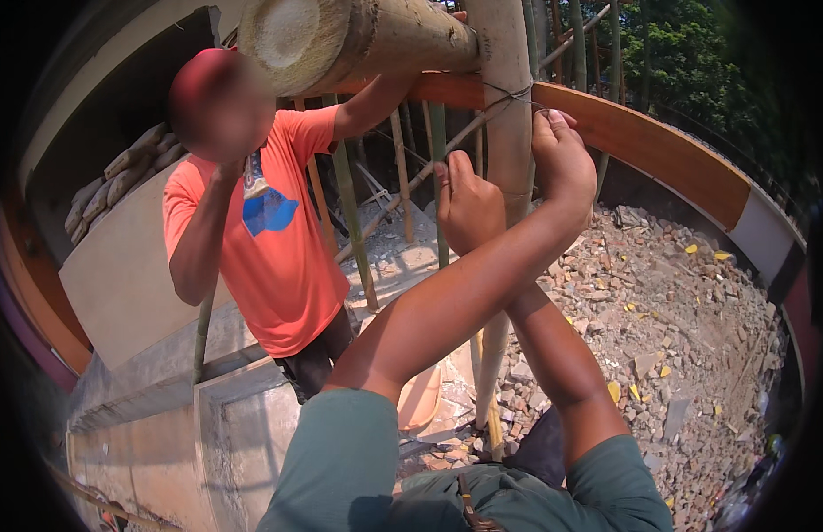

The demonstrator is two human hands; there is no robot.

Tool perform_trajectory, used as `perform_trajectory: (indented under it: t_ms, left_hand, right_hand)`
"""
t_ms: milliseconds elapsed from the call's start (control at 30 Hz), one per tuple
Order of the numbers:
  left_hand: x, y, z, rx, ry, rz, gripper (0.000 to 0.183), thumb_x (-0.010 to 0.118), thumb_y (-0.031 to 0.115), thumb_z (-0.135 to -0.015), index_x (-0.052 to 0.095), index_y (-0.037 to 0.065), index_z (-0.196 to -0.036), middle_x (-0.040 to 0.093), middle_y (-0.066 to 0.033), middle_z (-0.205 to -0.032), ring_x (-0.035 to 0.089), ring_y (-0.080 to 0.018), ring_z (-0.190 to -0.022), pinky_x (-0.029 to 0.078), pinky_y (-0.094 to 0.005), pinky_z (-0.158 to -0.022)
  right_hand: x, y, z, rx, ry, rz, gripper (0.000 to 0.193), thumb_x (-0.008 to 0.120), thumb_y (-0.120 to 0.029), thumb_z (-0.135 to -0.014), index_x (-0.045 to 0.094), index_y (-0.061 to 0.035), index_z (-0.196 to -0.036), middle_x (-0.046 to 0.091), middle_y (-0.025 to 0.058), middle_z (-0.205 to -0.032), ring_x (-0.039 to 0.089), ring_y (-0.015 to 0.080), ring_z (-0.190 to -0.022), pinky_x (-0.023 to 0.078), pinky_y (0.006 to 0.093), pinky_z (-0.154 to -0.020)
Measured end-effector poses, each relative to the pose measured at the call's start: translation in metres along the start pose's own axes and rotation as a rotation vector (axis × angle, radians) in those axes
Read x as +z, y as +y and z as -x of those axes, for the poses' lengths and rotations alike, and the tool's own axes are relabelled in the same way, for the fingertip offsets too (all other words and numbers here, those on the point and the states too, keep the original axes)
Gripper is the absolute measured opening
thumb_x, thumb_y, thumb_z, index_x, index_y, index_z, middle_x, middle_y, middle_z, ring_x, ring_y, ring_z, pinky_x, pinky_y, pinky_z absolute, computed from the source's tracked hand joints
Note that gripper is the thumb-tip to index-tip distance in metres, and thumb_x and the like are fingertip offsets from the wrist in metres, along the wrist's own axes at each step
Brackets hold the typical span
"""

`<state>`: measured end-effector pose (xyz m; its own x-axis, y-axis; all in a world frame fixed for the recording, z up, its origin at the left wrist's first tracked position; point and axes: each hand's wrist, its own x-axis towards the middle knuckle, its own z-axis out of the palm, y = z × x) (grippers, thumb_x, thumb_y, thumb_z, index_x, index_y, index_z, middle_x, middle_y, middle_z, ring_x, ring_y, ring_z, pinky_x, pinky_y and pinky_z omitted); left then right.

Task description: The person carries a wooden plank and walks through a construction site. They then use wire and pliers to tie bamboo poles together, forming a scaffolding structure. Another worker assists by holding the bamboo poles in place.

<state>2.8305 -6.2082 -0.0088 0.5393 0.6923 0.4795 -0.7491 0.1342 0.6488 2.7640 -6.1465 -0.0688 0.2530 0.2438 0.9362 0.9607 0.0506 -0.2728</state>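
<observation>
An upright bamboo pole [507, 164] stands in front of me, with thin dark wire [509, 93] wound round its upper part. My forearms cross before it. Reaching over to the right of the pole, my left hand [562, 160] is closed in a pinch on a length of that wire. My right hand [471, 206] is left of the pole, its fingers curled closed; whatever they hold is hidden. A thick bamboo log [367, 40] lies level against the pole's upper left side, its cut end toward me.
At the left stands a co-worker in an orange shirt [274, 239] and red cap, one arm raised behind the log. Rubble [659, 328] covers the ground at right, bounded by a curved orange-brown band [642, 133]. Filled sacks [119, 182] lie behind the co-worker. Thinner bamboo poles [354, 226] stand behind.
</observation>
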Motion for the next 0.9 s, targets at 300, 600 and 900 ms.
perform_trajectory:
  t_ms: [300, 600, 900]
  left_hand:
    - [-0.043, 0.021, 0.013, -0.139, -0.165, -0.285, 0.025, 0.044, 0.021, -0.106, 0.060, 0.005, -0.097, 0.054, -0.0017, -0.078, 0.049, -0.0102, -0.065, 0.044, -0.0284, -0.061]
    - [-0.186, 0.098, 0.116, 0.721, -0.461, -0.271, 0.033, 0.046, 0.015, -0.102, 0.054, -0.005, -0.126, 0.057, -0.0263, -0.123, 0.062, -0.0334, -0.113, 0.050, -0.0440, -0.098]
    - [-0.136, 0.081, 0.006, -0.236, -0.499, 0.040, 0.026, 0.053, 0.018, -0.102, 0.056, -0.003, -0.117, 0.067, -0.0154, -0.104, 0.068, -0.0219, -0.095, 0.058, -0.0334, -0.082]
  right_hand:
    - [-0.016, -0.017, -0.022, -0.126, 0.122, -0.367, 0.019, 0.048, -0.019, -0.104, 0.054, -0.0027, -0.095, 0.059, 0.0172, -0.069, 0.063, 0.0381, -0.063, 0.046, 0.0442, -0.055]
    - [-0.021, -0.043, -0.001, 0.018, 0.040, -0.408, 0.020, 0.047, -0.017, -0.104, 0.056, 0.0001, -0.097, 0.062, 0.0181, -0.076, 0.066, 0.0331, -0.066, 0.049, 0.0388, -0.059]
    - [-0.071, -0.064, 0.004, 0.620, -0.131, -0.991, 0.020, 0.040, -0.020, -0.108, 0.053, -0.0059, -0.102, 0.037, -0.0061, -0.066, 0.030, 0.0026, -0.052, 0.025, 0.0199, -0.045]
